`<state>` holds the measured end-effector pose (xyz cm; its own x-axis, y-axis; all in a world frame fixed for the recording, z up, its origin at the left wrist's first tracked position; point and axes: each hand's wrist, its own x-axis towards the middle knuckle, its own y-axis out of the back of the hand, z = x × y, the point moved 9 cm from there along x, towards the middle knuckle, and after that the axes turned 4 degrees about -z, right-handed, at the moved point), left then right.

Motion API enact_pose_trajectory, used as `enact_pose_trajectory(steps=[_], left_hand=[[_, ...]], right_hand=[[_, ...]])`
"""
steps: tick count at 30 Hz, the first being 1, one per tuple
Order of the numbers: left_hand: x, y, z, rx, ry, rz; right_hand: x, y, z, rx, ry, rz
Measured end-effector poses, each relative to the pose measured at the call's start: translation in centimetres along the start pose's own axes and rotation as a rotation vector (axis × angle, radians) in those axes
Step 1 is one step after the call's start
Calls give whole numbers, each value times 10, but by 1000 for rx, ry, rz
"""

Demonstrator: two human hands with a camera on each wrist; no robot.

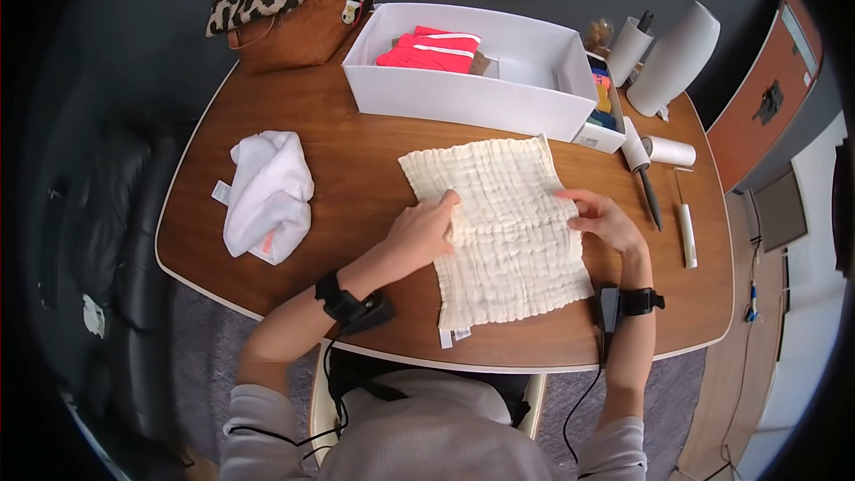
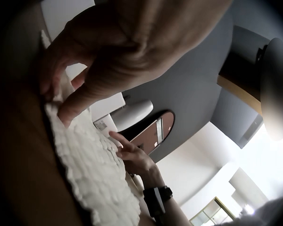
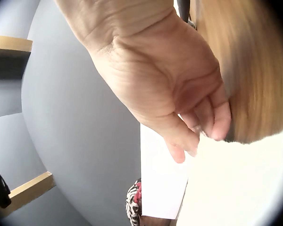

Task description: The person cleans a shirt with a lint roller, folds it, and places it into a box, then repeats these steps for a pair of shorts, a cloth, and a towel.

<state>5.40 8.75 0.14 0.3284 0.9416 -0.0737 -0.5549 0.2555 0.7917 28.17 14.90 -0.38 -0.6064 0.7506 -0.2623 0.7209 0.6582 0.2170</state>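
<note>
A cream crinkled cloth point(image 1: 508, 249) lies spread on the wooden table, with white tags at its lower left corner. At its left edge the left hand point(image 1: 417, 233) pinches the fabric between thumb and fingers; the left wrist view shows this hand point(image 2: 108, 61) over the cloth point(image 2: 92, 165). On the opposite edge the right hand point(image 1: 607, 221) has its thumb and fingertips on the cloth. In the right wrist view, the right hand point(image 3: 155, 75) pinches the border of the cloth point(image 3: 240, 179), which looks overexposed.
A crumpled white cloth point(image 1: 267, 196) lies on the left. Behind are a brown bag point(image 1: 289, 40), a white box point(image 1: 472, 93) holding red fabric point(image 1: 432, 51), and a smaller box point(image 1: 601, 136). Rollers point(image 1: 670, 151) and a white vase point(image 1: 674, 58) stand or lie on the right.
</note>
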Motion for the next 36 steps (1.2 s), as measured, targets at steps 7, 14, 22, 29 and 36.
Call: enact_pose_trajectory(steps=[7, 14, 22, 29, 36], left_hand=[[1, 13, -29, -285, 187, -98], [0, 17, -52, -325, 98, -54], [-6, 22, -45, -197, 207, -162], [-22, 15, 23, 56, -301, -229], [-55, -30, 52, 237, -499, -441]], right_hand=[[-7, 7, 19, -44, -103, -62], [-11, 12, 23, -82, -125, -66], [-12, 5, 16, -86, -90, -110], [-22, -9, -27, -640, 77, -20], [-45, -87, -19, -861, 78, -407]])
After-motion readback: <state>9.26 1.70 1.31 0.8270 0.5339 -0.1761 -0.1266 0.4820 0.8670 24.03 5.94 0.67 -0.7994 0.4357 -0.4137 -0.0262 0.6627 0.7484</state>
